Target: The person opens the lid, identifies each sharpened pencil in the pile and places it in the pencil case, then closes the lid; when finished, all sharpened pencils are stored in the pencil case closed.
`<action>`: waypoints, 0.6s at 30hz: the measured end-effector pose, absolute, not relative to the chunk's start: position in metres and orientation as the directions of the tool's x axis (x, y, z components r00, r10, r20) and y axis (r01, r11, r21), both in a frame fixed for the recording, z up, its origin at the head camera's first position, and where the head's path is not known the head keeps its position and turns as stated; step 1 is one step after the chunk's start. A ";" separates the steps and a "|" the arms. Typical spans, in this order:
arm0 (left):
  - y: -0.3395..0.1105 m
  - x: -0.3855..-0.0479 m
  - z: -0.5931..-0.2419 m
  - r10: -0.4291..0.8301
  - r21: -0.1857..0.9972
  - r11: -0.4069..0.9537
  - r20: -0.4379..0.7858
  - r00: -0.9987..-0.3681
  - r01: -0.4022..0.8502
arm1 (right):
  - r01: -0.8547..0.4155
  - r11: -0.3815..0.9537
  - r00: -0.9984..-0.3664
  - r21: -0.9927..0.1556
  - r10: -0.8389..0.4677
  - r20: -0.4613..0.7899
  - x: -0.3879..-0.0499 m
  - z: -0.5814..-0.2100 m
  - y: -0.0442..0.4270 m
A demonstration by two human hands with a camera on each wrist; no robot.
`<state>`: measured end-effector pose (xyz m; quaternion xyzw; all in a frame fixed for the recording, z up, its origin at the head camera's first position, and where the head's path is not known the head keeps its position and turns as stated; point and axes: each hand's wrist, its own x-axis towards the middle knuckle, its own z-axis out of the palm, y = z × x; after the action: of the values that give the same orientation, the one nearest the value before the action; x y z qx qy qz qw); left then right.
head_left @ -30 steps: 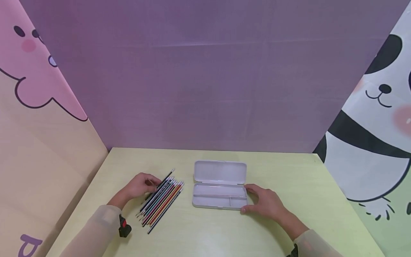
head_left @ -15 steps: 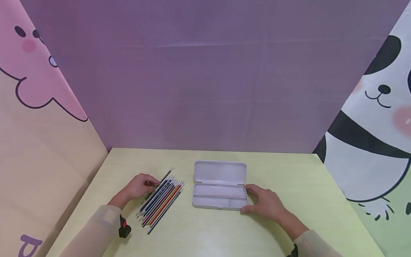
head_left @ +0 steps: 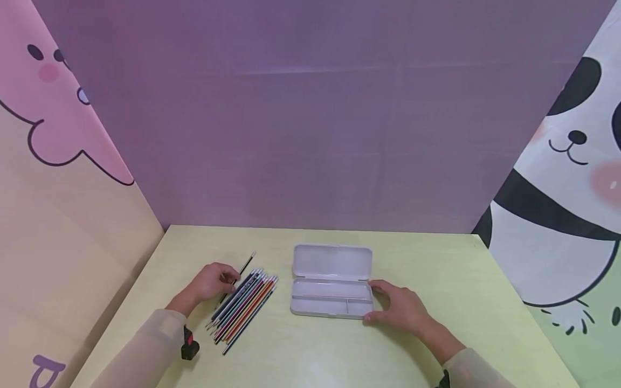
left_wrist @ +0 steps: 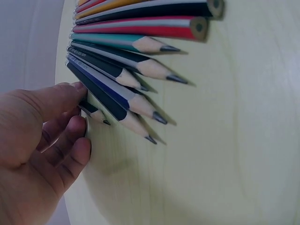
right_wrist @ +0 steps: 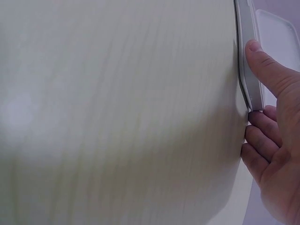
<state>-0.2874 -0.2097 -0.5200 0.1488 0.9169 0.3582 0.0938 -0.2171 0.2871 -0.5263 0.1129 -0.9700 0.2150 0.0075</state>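
Note:
My left hand (head_left: 212,281) pinches a dark pencil (head_left: 248,262) between thumb and fingers, at the left side of a slanted row of pencils (head_left: 245,307). In the left wrist view that pencil's sharpened tip (left_wrist: 100,116) pokes out below the thumb, beside the others. A white case (head_left: 332,307) lies with its lid (head_left: 332,262) raised back, its compartments bare. My right hand (head_left: 401,308) grips the case's right end, thumb at the front corner and fingers at the back. In the right wrist view the thumb (right_wrist: 267,65) presses the case's side (right_wrist: 251,61).
The pale wooden table (head_left: 427,258) carries the pencils left of the case. A purple wall (head_left: 310,118) rises behind its back edge, with a pink cartoon panel (head_left: 53,118) at the left and a panda panel (head_left: 558,215) at the right.
The pinched pencil has shifted left, away from the row, so a gap shows between them. My right hand and the case have stayed in place.

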 end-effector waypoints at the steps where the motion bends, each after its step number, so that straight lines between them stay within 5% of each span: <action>1: -0.209 -0.287 -0.520 0.337 0.681 0.702 -0.062 -0.939 0.207 | -0.221 0.883 -0.975 -0.414 -0.215 0.062 -0.217 -0.526 0.287; 18: -0.203 -0.282 -0.520 0.207 0.651 0.743 -0.001 -0.978 0.157 | -0.224 0.891 -0.973 -0.396 -0.224 0.045 -0.220 -0.522 0.287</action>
<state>-0.2818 -0.2031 -0.5201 0.0976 0.9327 0.3452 0.0368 -0.2202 0.2867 -0.5224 0.1153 -0.9722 0.2036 -0.0008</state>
